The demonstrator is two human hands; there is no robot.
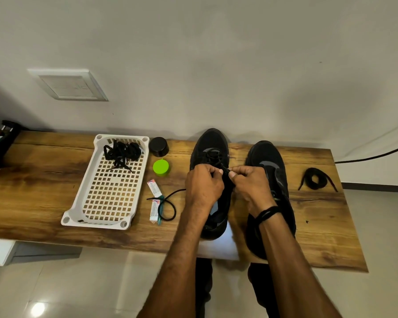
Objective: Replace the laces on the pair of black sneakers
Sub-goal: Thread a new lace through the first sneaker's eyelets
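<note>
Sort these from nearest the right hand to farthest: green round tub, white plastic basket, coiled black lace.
From the right hand:
1. Coiled black lace, to the right.
2. Green round tub, to the left.
3. White plastic basket, farthest left.

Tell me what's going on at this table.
A person is lacing the left sneaker of a black pair on the wooden table. The left hand and the right hand both pinch a black lace above its tongue. The right sneaker stands beside it with no hand on it. A coiled lace lies near the table's right end, and spare laces sit in the white basket.
</note>
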